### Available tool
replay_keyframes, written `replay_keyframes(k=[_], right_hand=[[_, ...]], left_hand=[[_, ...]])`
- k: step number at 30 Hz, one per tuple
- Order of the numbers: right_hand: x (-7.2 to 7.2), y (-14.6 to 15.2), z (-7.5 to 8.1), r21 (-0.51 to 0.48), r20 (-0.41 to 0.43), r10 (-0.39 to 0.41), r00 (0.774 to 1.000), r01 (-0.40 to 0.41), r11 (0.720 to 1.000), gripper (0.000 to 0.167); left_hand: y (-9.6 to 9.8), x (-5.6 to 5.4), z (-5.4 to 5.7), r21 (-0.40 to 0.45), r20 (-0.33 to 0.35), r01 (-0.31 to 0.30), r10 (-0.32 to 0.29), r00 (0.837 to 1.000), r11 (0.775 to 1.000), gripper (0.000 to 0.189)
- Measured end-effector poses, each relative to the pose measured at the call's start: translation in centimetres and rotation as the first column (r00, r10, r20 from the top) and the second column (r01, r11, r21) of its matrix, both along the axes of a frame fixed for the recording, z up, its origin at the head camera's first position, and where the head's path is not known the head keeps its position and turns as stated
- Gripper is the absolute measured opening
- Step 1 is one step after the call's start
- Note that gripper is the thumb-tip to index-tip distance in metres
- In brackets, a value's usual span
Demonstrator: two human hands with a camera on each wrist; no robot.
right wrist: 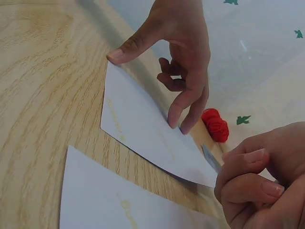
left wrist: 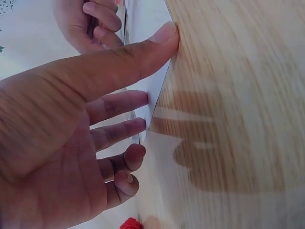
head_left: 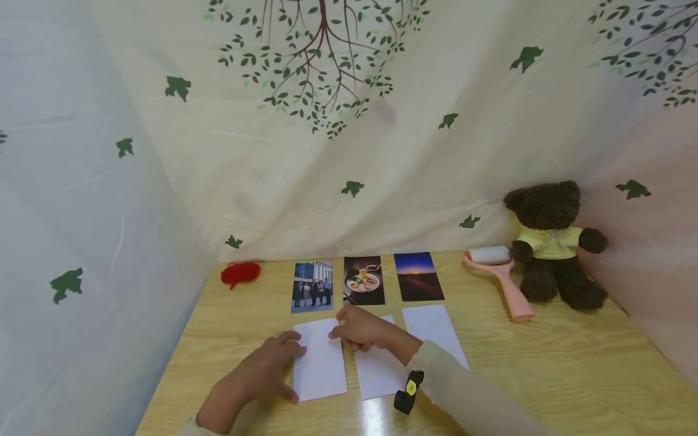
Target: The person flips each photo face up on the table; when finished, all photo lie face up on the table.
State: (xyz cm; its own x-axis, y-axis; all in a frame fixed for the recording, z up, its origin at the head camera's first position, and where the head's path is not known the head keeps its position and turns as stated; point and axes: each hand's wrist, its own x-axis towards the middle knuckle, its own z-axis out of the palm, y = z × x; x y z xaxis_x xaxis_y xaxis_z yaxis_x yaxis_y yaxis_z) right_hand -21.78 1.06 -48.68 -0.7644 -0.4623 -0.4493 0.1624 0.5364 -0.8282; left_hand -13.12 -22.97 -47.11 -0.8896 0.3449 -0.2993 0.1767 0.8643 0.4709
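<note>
A white card (head_left: 320,363) with faint yellow writing lies nearest my hands, the leftmost of three in the front row. My left hand (head_left: 267,366) is spread along its left side. The left thumb touches its near-left corner, and two fairly straight fingertips (left wrist: 147,98) rest at its side; the other fingers bend loosely. At the far-right corner, my right hand (head_left: 361,327) pinches the card between thumb and index finger, its other fingers curled. A shadow shows under that end in the right wrist view. The middle white card (head_left: 376,372) is partly hidden under my right forearm.
Behind the white cards are photos of a group of people (head_left: 312,287), a food bowl (head_left: 363,281) and a sunset (head_left: 418,275). Red yarn (head_left: 240,274) lies back left. A third white card (head_left: 436,330), a pink-handled lint roller (head_left: 509,287) and a teddy bear (head_left: 551,245) are right.
</note>
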Motion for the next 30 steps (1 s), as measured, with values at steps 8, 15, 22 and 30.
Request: replay_keyframes(k=[8, 15, 22, 30], right_hand=[[0.3, -0.3, 0.1, -0.175, -0.12, -0.128, 0.985, 0.105, 0.979, 0.029], [0.6, -0.5, 0.3, -0.336, -0.123, -0.157, 0.98, 0.108, 0.936, 0.028], [1.2, -0.4, 0.8, -0.536, -0.003, -0.184, 0.983, 0.154, 0.83, 0.036], [2.2, -0.8, 1.6, -0.563, -0.035, -0.145, 0.989, 0.101, 0.82, 0.037]], left_hand=[[0.6, -0.6, 0.6, 0.008, -0.005, 0.046, -0.046, 0.999, 0.999, 0.073], [2.2, -1.5, 1.9, 0.045, 0.008, -0.089, 0.089, 0.996, 0.995, 0.05], [3.7, -1.7, 2.4, 0.101, -0.066, -0.164, 0.171, 0.983, 0.981, 0.051], [3.5, -1.4, 4.2, 0.239, -0.023, -0.281, 0.295, 0.955, 0.93, 0.025]])
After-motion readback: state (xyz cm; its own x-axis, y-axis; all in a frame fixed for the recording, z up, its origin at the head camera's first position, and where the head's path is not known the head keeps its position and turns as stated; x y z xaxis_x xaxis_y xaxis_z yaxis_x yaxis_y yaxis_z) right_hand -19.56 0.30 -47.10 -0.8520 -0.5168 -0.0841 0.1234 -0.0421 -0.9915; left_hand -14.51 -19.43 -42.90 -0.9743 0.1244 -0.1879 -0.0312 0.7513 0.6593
